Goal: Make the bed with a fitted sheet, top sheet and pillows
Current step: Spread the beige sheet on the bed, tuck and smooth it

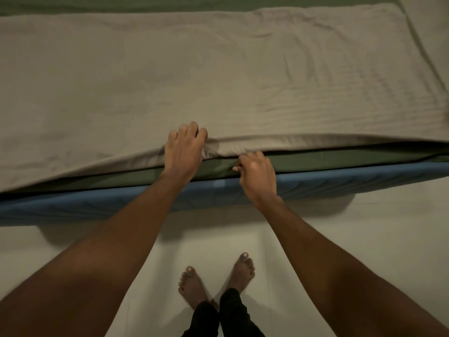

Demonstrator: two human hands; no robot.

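You had the dark green fitted sheet (340, 159) already on the blue mattress (352, 182), and the taupe cloth top sheet (170, 76) spread over it, wrinkled, its near hem untucked; no pillows showed. Your left hand (184, 148) lay on that hem, fingers curled into a fold of it. Just beside it, your right hand (257, 173) was curled tight, pinching the same hem.

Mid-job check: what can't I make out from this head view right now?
Head view:
- Pillows: none in frame; both bed ends cut off by the edges.
- Right hand grip: its curled fingers hide how much top sheet it holds.
- Fitted sheet tuck under the mattress: hidden by the mattress side.
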